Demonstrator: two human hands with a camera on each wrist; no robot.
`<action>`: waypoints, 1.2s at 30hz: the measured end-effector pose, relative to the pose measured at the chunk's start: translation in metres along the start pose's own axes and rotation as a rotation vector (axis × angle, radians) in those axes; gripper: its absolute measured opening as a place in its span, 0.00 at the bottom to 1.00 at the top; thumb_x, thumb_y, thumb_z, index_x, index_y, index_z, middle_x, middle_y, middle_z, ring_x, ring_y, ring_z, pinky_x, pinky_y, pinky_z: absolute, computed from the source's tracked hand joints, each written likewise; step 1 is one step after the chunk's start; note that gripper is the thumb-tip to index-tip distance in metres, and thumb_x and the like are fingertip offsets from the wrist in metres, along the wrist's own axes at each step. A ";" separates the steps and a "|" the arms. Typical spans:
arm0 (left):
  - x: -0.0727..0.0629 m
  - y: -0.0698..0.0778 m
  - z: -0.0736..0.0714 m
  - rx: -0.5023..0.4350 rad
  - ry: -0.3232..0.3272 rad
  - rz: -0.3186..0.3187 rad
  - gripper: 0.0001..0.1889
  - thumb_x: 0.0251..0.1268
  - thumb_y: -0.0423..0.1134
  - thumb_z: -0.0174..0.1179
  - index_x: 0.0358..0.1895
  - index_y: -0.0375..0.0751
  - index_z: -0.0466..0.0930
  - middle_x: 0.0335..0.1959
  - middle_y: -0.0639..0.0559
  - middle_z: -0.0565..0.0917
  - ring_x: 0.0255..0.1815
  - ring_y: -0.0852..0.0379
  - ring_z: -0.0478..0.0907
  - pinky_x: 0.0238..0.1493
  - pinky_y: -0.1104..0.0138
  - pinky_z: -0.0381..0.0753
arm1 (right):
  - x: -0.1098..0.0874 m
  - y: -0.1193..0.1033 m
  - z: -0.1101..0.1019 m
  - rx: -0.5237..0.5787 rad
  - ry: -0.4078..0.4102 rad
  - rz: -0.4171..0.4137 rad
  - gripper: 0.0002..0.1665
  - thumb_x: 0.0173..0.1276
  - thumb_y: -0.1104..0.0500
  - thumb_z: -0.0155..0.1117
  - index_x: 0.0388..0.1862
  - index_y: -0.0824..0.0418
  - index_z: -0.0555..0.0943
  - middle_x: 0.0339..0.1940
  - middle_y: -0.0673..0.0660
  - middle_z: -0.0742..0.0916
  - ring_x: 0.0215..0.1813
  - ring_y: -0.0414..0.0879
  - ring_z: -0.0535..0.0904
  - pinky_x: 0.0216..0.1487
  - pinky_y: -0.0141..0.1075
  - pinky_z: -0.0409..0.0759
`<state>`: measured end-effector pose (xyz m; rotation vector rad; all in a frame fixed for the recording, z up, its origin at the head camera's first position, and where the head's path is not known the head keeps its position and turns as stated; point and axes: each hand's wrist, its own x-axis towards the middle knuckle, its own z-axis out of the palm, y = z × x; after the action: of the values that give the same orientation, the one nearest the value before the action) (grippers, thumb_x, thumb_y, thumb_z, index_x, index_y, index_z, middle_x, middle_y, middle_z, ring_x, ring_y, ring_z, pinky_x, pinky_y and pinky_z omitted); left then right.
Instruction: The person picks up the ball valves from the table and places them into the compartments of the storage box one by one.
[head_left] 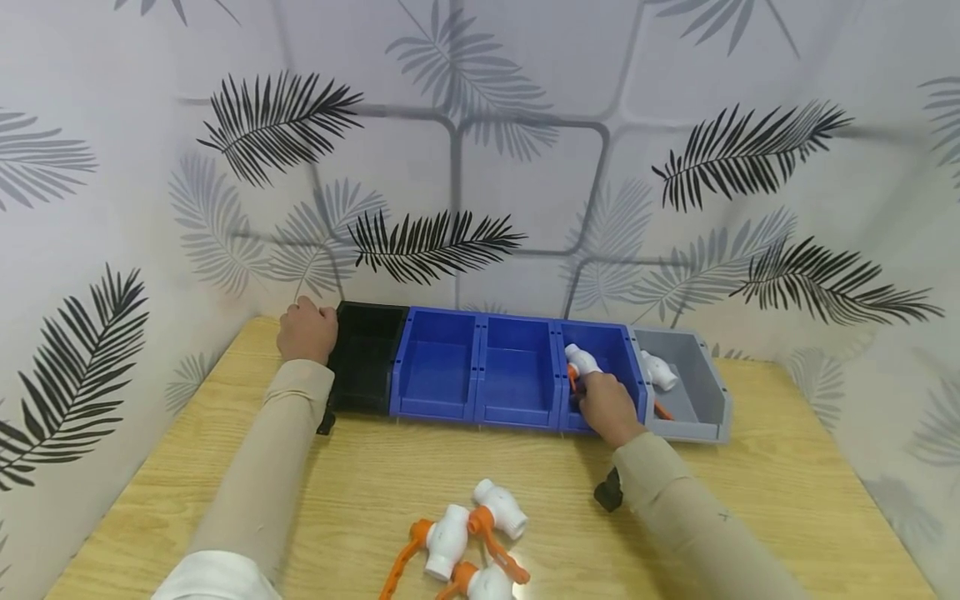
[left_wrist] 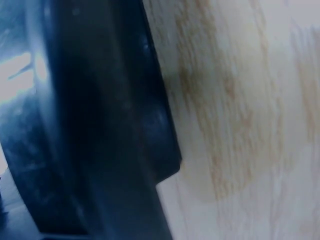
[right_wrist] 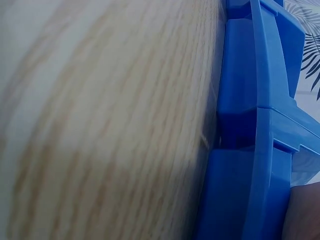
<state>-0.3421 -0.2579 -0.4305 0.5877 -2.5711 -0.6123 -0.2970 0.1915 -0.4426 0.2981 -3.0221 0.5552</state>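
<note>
My right hand [head_left: 609, 408] reaches into the rightmost blue bin [head_left: 615, 340] and grips a white ball valve [head_left: 582, 358] by its orange lever side; the fingertips are partly hidden below the hand. My left hand [head_left: 307, 330] is by the left side of the black bin [head_left: 366, 367], knuckles up; whether the fingers hold its edge is hidden. That dark bin wall [left_wrist: 100, 125] fills much of the left wrist view. In the right wrist view, blue bin fronts [right_wrist: 240, 65] appear, with a bit of skin at the lower right edge.
Two more blue bins, one at left [head_left: 437, 362] and one in the middle [head_left: 519, 367], stand in the row. The grey bin [head_left: 693, 375] at the right holds another white valve [head_left: 658, 371]. Several valves with orange levers, including one nearby [head_left: 447, 542], lie on the wooden table [head_left: 360, 483].
</note>
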 end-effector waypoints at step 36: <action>-0.002 0.001 0.000 0.017 -0.013 0.026 0.16 0.63 0.40 0.40 0.35 0.26 0.68 0.32 0.29 0.73 0.36 0.31 0.71 0.31 0.41 0.71 | -0.085 -0.007 -0.027 0.000 0.229 -0.315 0.09 0.54 0.65 0.68 0.36 0.66 0.83 0.32 0.56 0.83 0.37 0.50 0.80 0.39 0.43 0.77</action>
<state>-0.3404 -0.2565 -0.4304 0.5574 -2.5938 -0.5882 -0.2118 0.2094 -0.4228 0.6477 -2.6821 0.5220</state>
